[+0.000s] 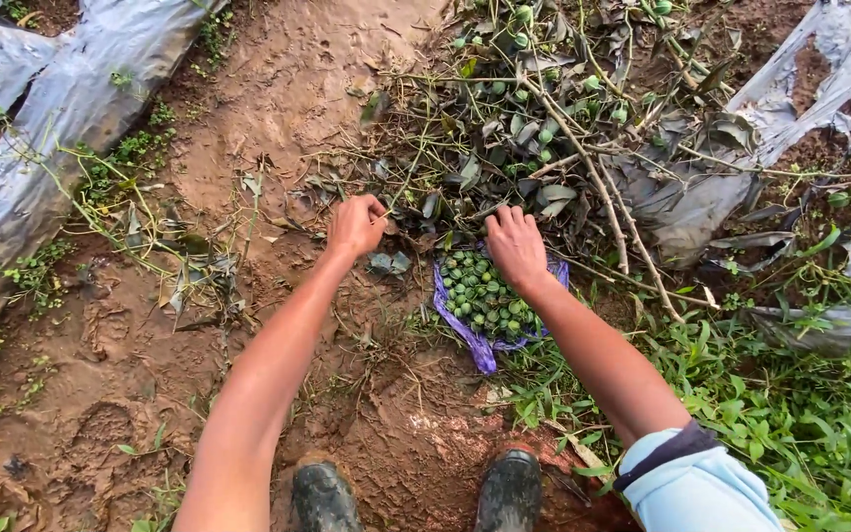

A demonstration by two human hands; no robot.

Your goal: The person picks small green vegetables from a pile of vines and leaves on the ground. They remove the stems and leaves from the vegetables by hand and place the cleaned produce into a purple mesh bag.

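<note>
Muddy brown soil [110,394] fills the near ground, with two dark rubber boots [509,490] planted at the bottom edge and cut off by the frame. Just beyond the boots, a purple plastic bag [482,347] lies open on the ground at the border between mud and green weeds [770,404]; it holds a heap of small round green fruits [480,296], tightly packed, smooth and unripe-looking. The right hand [516,246] rests palm down over the far rim of the bag, fingers extended and close together, touching the leaf litter at the bag's upper edge; whether anything lies beneath the palm cannot be determined. The left hand [357,227] sits to the left of the bag, apart from it, closed into a loose fist with fingers curled under at the edge of the cut foliage; what it grips, if anything, is hidden by the knuckles. The right forearm ends in a pale blue sleeve [696,488] with a dark cuff; the left forearm is bare. Beyond both hands lies a pile of cut branches [593,177] with wilted dark leaves, bearing more green fruits of the same kind, several partly masked by foliage. Grey plastic sheeting [61,89] flanks the path at far left and far right, crumpled and partly out of view.
</note>
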